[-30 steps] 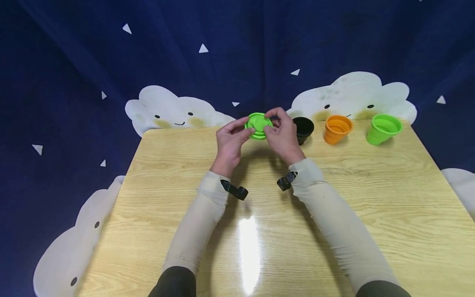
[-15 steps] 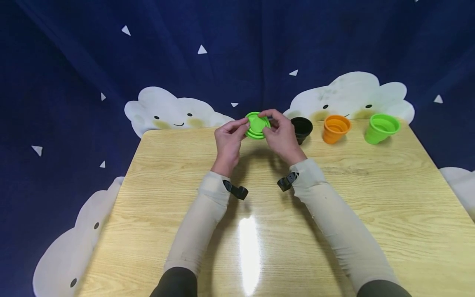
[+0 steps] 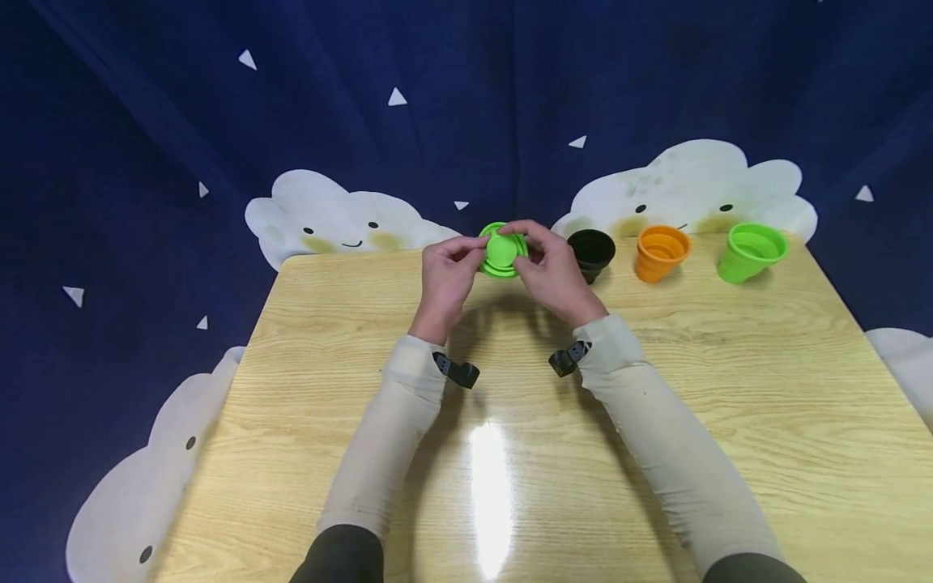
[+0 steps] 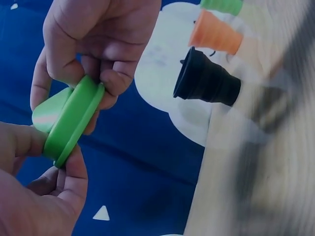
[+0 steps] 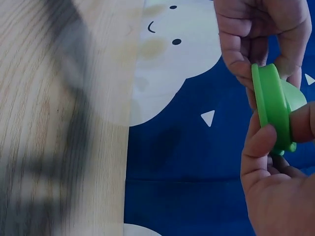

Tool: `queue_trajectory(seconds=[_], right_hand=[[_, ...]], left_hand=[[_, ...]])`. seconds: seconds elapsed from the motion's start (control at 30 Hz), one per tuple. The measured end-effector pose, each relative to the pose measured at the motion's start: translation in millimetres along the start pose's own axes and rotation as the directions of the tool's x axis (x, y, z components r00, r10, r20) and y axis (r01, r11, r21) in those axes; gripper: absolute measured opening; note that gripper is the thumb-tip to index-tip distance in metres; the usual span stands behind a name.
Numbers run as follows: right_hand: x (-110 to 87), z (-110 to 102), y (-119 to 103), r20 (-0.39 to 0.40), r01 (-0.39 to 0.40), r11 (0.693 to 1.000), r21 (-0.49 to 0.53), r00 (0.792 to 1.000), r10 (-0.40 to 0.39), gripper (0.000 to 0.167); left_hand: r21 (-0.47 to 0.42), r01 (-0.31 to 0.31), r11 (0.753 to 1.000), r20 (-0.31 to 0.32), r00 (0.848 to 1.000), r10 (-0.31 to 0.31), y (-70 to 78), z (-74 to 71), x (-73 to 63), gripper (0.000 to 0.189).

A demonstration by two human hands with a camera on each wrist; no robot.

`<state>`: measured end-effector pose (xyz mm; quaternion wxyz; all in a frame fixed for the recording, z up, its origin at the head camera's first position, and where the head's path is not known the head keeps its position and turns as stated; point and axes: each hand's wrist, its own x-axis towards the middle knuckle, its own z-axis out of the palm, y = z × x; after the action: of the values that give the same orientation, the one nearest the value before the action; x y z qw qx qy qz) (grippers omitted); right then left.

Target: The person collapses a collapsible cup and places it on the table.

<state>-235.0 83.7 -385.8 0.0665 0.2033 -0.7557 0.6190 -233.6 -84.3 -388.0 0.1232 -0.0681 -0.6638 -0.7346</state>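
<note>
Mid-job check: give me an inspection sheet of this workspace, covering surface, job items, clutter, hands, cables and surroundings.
Surface: wooden table, light grain, with a bright glare streak near the front.
Job's things: collapsed green cup, flattened to a disc, held in the air over the table's far edge.
Clutter: black cup, orange cup and expanded green cup stand in a row along the far edge, to the right of the hands.
Grippers: left hand and right hand both pinch the disc's rim from opposite sides.
Cables: nothing seen; only black straps at both wrists.
Surroundings: dark blue backdrop with white clouds and triangles.
</note>
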Motion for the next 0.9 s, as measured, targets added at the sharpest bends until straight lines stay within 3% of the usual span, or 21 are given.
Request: queue_trajectory(seconds=[0.13, 0.27, 0.37, 0.47, 0.53, 0.63, 0.77, 0.9], right_hand=[[-0.9, 0, 0, -0.019, 0.024, 0.998, -0.062, 1.0, -0.026, 0.044], [-1.4, 1, -2, -0.031, 0.081, 0.973, -0.216, 0.995, -0.09, 0.043], [-1.0, 2, -4, -0.043, 0.132, 0.933, -0.335, 0.987, -0.155, 0.043], [-0.7, 2, -8, -0.036, 0.186, 0.874, -0.45, 0.973, -0.226, 0.042], [-1.2, 3, -9, -0.021, 0.224, 0.832, -0.508, 0.962, -0.271, 0.042], [-1.9, 4, -10, -0.002, 0.259, 0.792, -0.552, 0.95, -0.313, 0.042], [-2.3, 4, -9, -0.018, 0.249, 0.799, -0.547, 0.951, -0.308, 0.043], [-2.5, 3, -10, -0.039, 0.195, 0.846, -0.497, 0.969, -0.245, 0.044]], left_hand=[[0.094, -0.043, 0.995, 0.029, 0.999, 0.041, 3.6, -1.2, -0.4, 0.017], [0.228, -0.12, 0.966, 0.042, 0.993, 0.113, 6.7, -1.6, -1.1, 0.018], [0.326, -0.199, 0.924, 0.058, 0.98, 0.191, 8.4, -0.8, -1.5, 0.019], [0.416, -0.271, 0.868, 0.084, 0.962, 0.26, 9.7, 0.8, -2.3, 0.019], [0.47, -0.294, 0.832, 0.091, 0.954, 0.286, 10.0, 1.6, -3.2, 0.02], [0.52, -0.298, 0.801, 0.085, 0.95, 0.299, 9.5, 2.3, -4.1, 0.021], [0.52, -0.274, 0.809, 0.066, 0.957, 0.282, 9.6, 3.1, -4.6, 0.022], [0.473, -0.239, 0.848, 0.058, 0.969, 0.241, 10.6, 1.7, -4.1, 0.022]])
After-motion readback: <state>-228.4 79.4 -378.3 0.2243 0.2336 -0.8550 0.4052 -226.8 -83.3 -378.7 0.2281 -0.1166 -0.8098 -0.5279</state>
